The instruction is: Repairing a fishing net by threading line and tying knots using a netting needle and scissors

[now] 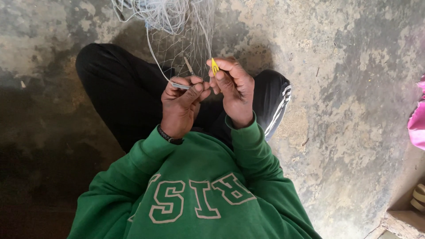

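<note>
My left hand is closed around a flat grey gauge stick and the edge of a fine white fishing net. A thin wooden stick pokes up just above it. My right hand pinches a small yellow netting needle between thumb and fingers, right beside the left hand. The net hangs down from the top of the view, where it bunches into a pale tangle. I wear a green sweatshirt and black trousers, sitting with legs crossed.
Under me is a rough, stained concrete floor. A pink cloth shows at the right edge. A striped object and a stone step sit at the bottom right.
</note>
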